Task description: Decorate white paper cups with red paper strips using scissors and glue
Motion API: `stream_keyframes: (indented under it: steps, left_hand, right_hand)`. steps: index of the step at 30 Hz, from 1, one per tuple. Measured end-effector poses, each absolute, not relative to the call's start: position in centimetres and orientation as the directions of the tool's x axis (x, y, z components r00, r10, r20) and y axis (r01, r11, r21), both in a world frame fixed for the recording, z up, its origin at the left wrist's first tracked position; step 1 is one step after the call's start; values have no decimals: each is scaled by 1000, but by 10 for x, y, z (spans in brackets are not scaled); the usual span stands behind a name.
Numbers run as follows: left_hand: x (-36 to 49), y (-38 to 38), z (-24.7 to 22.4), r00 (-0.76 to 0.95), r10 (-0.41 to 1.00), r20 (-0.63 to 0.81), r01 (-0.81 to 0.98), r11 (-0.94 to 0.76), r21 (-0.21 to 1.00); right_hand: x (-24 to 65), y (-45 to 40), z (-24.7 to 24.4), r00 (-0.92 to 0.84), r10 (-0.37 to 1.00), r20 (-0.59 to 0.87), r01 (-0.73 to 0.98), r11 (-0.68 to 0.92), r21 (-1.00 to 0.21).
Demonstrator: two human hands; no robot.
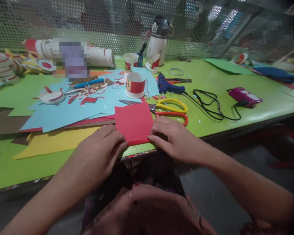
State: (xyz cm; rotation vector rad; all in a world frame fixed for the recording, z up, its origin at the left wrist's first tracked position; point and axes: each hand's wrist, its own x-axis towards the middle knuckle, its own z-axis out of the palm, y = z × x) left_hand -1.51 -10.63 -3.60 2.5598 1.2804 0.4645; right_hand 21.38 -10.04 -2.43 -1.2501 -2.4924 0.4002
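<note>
A square of red paper [134, 122] lies at the table's near edge, with a narrow rolled or folded strip along its near side. My left hand [104, 145] pinches the left end of that strip between thumb and fingers. At the right end, my right hand [170, 137] grips the strip the same way. Just beyond the paper lie scissors [172, 106] with one yellow and one orange handle, their blades partly under it. A red and white paper cup [135, 86] stands behind the sheet.
Blue paper sheets [63, 116], a yellow sheet [61, 142] and paper scraps spread to the left. A blue glue gun [170, 85] trails a black cord to a purple box [245, 97]. A white flask [158, 40] and stacked cups [101, 56] stand along the mesh screen.
</note>
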Motion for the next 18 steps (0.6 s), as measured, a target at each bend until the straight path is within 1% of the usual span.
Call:
stream_keyframes:
  steps: [3, 7, 13, 18]
  left_hand:
    - [-13, -106, -33, 557, 819, 141, 743, -567, 356]
    - [-10, -106, -32, 535, 833, 144, 756, -548, 358]
    - [-6, -108, -30, 508, 854, 113, 808, -518, 282]
    - [-3, -107, -30, 505, 855, 120, 824, -519, 227]
  right_hand:
    - [214, -99, -25, -558, 817, 147, 736, 569, -367]
    - [214, -97, -25, -565, 816, 124, 743, 568, -354]
    - [216, -96, -25, -586, 802, 118, 734, 587, -342]
    - [216, -95, -25, -596, 796, 101, 729, 590, -347]
